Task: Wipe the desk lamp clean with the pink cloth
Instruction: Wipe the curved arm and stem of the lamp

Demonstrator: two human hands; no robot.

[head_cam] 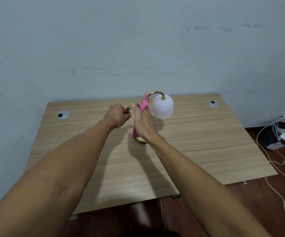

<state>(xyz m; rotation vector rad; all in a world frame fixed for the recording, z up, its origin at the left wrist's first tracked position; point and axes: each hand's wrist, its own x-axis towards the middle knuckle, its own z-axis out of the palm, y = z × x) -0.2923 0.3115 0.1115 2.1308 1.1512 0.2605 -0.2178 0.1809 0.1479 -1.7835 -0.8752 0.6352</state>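
Note:
The desk lamp stands near the middle back of the wooden desk (pixel 198 142). It has a curved gold neck (pixel 155 92), a white frosted shade (pixel 163 106) hanging to the right, and a gold base (pixel 140 140) partly hidden behind my right wrist. A gold ring-shaped part (pixel 133 106) sticks out on the left, and my left hand (pixel 117 117) is closed on it. My right hand (pixel 144 124) presses the pink cloth (pixel 144 103) around the upright stem, with cloth showing above and below the fingers. The stem itself is hidden.
Two round cable grommets sit at the desk's back left (pixel 62 114) and back right (pixel 213 103). The wall is close behind the desk. On the wooden floor to the right lie a dark basket (pixel 275 135) and loose white cables (pixel 278 161).

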